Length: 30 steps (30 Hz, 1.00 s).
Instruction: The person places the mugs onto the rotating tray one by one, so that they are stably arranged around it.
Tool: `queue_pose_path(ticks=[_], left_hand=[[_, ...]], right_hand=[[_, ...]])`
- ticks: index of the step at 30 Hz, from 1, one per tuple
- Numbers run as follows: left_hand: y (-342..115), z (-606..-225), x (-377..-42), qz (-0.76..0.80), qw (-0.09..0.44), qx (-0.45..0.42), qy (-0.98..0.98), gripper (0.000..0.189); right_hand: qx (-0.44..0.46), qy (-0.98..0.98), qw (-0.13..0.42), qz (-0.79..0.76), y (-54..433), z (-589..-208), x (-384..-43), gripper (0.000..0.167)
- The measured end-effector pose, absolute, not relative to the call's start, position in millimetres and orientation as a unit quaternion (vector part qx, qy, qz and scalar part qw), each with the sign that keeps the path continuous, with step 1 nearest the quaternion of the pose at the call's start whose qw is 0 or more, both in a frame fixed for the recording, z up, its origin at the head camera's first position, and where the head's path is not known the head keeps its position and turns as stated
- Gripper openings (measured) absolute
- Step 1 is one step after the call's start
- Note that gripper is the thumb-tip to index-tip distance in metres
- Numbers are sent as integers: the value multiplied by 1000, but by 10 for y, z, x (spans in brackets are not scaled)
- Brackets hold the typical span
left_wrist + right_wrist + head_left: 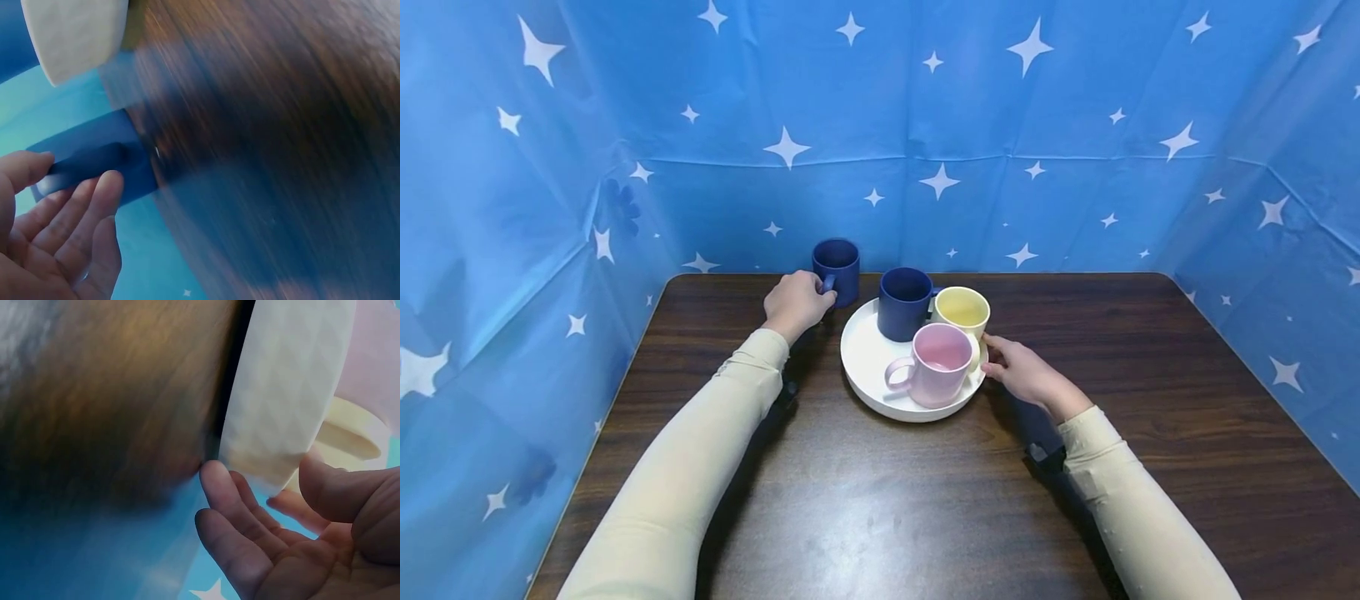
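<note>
At the back of the table, my left hand [797,304] pinches the handle of a dark blue mug [842,267] between thumb and fingers. The mug is upright, just left of a round white tray [868,379]. My right hand [1030,375] holds the tray's right edge, thumb at the rim and fingertips low against its outer wall [281,381]. On the tray stand a second dark blue mug [904,312], a yellow mug [962,307] and a pink mug [936,371]. The pink mug partly hides the yellow one, whose handle [350,428] is beside my right thumb.
The dark wooden table [850,500] has rounded back corners. A blue curtain [887,100] with white stars hangs close behind it and along both sides.
</note>
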<state>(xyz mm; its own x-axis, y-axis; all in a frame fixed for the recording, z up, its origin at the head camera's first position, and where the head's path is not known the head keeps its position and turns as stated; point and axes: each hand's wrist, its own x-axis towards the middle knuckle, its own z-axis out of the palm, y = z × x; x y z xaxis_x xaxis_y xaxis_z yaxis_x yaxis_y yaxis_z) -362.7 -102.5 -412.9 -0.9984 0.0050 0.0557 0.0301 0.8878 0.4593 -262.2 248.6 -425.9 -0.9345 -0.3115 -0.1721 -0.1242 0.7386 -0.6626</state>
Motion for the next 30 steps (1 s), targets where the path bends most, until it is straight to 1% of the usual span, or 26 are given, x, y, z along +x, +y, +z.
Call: queue_pose_path(ticks=[4, 11, 16, 23, 30], left_hand=[[-1048, -4137, -3625, -233, 22, -8, -972, 34], [-1079, -4130, -3622, -239, 7, -2, -971, 32], [-1103, -4135, -3608, -242, 7, -7, -970, 33], [-1111, -4120, -3585, -243, 6, -14, -970, 32], [-1119, -4106, -3591, -237, 4, -15, -971, 31]], right_hand=[[-110, 919, 140, -353, 2518, -4293, -2671, 59], [-78, 921, 125, -361, 2536, -4340, -2709, 53], [-59, 916, 129, -376, 2537, -4322, -2697, 56], [-75, 913, 146, -374, 2506, -4305, -2645, 62], [-84, 912, 148, -373, 2497, -4299, -2638, 61]])
